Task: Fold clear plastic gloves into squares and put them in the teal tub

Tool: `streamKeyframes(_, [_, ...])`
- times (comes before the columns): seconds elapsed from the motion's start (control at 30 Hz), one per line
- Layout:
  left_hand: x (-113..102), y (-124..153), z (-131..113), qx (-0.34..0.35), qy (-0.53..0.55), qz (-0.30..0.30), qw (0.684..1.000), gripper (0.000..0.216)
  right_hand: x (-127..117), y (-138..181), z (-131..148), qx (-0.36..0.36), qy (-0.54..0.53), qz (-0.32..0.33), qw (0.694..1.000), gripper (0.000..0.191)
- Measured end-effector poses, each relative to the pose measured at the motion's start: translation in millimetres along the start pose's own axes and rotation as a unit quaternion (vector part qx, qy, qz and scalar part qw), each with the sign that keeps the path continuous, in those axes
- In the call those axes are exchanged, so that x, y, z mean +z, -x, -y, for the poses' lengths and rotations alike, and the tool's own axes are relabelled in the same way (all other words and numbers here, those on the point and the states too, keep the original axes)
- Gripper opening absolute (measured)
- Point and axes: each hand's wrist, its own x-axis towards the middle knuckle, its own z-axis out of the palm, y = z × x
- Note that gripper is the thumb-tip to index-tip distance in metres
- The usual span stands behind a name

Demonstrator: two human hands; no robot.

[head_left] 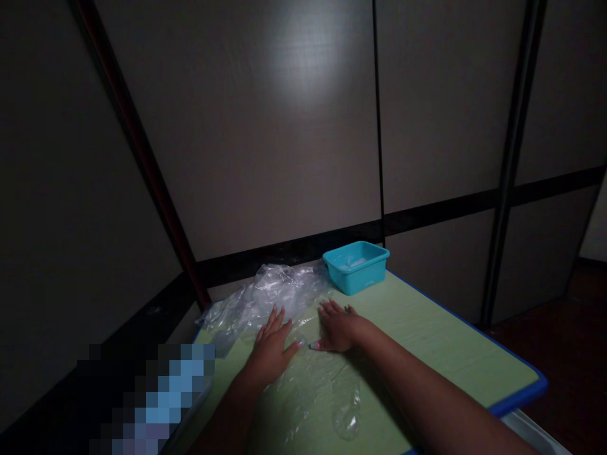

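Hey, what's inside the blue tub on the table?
Inside the tub, something pale shows, too small to identify. Its near wall covers part of the bottom, so anything lying there can't be seen.

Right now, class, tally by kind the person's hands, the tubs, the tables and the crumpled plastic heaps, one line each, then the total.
Hands (left hand, right hand): 2
Tub: 1
Table: 1
Plastic heap: 1
Total: 5
Left out: the flat plastic, whose pieces cannot be told apart.
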Motion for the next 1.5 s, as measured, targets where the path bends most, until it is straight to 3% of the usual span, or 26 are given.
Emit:
streamKeyframes(0.67, [-2.1, 0.6, -2.9, 0.031, 0.038, 0.004, 0.999, 0.042, -0.6, 2.5, 2.8, 0.005, 0.007, 0.008, 1.0, 0.107])
streamKeyframes(1.1, [-12.1, 6.3, -12.1, 0.019, 0.017, 0.066, 0.997, 0.053, -3.8, 2.6, 4.6, 0.028, 0.003, 0.041, 0.999, 0.112])
streamKeyframes(1.27, [-16.2, 7.8, -15.6, -0.006, 0.001, 0.053, 0.999, 0.068, -9.7, 7.6, 6.4, 0.037, 0.015, 0.048, 0.998, 0.111])
streamKeyframes(1.37, [-19.5, 6.9, -17.7, -0.007, -0.009, 0.003, 1.0, 0.073, -11.9, 9.5, 8.6, 0.047, 0.025, 0.052, 0.997, 0.112])
streamKeyframes(1.5, [-20.9, 6.8, -19.7, 0.031, -0.018, -0.036, 0.999, 0.061, -12.5, 10.7, 11.9, 0.045, 0.044, 0.066, 0.996, 0.114])
